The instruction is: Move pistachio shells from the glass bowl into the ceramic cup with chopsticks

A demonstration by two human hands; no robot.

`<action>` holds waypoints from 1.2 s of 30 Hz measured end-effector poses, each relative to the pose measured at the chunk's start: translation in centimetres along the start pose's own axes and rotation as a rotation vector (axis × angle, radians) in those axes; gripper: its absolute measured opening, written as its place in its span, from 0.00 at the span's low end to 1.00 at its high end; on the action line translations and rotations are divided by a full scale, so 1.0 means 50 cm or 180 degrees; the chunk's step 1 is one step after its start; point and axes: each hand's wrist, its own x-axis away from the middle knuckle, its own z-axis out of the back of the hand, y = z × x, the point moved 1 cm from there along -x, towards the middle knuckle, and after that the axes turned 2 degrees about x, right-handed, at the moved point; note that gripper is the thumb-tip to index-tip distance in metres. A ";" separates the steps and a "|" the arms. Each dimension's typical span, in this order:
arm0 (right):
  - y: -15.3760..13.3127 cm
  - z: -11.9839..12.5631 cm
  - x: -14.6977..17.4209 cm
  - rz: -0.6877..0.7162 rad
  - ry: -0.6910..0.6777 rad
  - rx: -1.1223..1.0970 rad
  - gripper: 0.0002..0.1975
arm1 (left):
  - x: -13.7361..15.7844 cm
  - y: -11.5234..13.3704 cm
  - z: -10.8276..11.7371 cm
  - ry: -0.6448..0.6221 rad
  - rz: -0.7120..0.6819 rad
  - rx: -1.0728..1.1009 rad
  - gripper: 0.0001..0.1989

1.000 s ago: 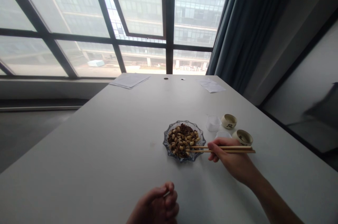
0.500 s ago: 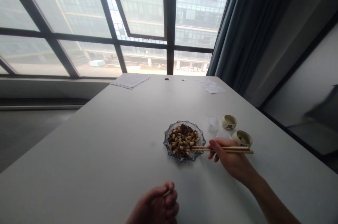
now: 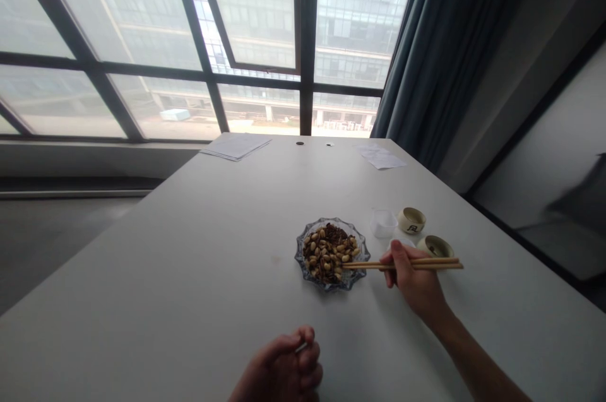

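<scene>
My right hand is closed around a pair of wooden chopsticks. Their tips reach over the right side of a scalloped glass bowl and touch the nuts in it. Pale pistachio-like nuts fill much of the bowl, with a small dark reddish-brown heap at the back. I cannot make out whether a nut sits between the tips. Nearer to me, my left hand rests at the table's front with its fingers curled in and nothing visible in them.
Right of the bowl are a clear square plastic container, a second one partly behind my right hand, and two cream round cups, one marked with a black character. Papers lie at the far left of the white table, more papers far right.
My right hand has shifted slightly right and its thumb is raised higher on the chopsticks. The chopstick tips stay at the bowl's right side. My left hand has hardly moved.
</scene>
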 end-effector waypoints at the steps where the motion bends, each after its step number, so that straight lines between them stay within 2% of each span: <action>1: 0.000 0.004 -0.002 -0.0058 0.0078 -0.0083 0.29 | -0.001 0.001 0.000 -0.0004 -0.0003 -0.0004 0.08; 7: -0.004 0.038 -0.018 -0.0291 0.0348 -0.0626 0.29 | -0.002 0.003 0.004 -0.0030 0.0021 -0.0022 0.08; 12: -0.019 0.120 -0.018 -0.0248 0.0806 -0.0884 0.25 | -0.003 0.005 0.008 -0.0046 0.0053 -0.0016 0.09; 18: 0.002 0.271 0.014 -0.0142 0.1808 -0.0354 0.24 | -0.008 0.008 0.016 -0.0091 0.0117 -0.0022 0.08; 20: 0.020 0.309 0.023 -0.0195 0.1977 -0.0023 0.22 | -0.008 0.008 0.017 -0.0089 0.0120 -0.0018 0.08; 22: 0.039 0.331 0.027 -0.0301 0.1949 0.0287 0.21 | -0.005 0.007 0.015 -0.0073 0.0097 0.0008 0.07; 26: 0.063 0.342 0.028 -0.0567 0.1747 0.0380 0.18 | -0.002 0.007 0.009 -0.0037 0.0075 0.0013 0.07; 29: 0.058 0.340 0.029 -0.0577 0.1764 0.0238 0.18 | -0.003 0.008 0.008 -0.0020 0.0053 0.0028 0.07; 34: 0.010 0.318 0.037 -0.0204 0.1853 0.0456 0.18 | -0.005 0.006 0.011 -0.0011 0.0068 0.0009 0.08; 36: -0.019 0.290 0.038 -0.0073 0.1690 0.0501 0.19 | -0.005 0.005 0.010 -0.0025 0.0074 0.0023 0.07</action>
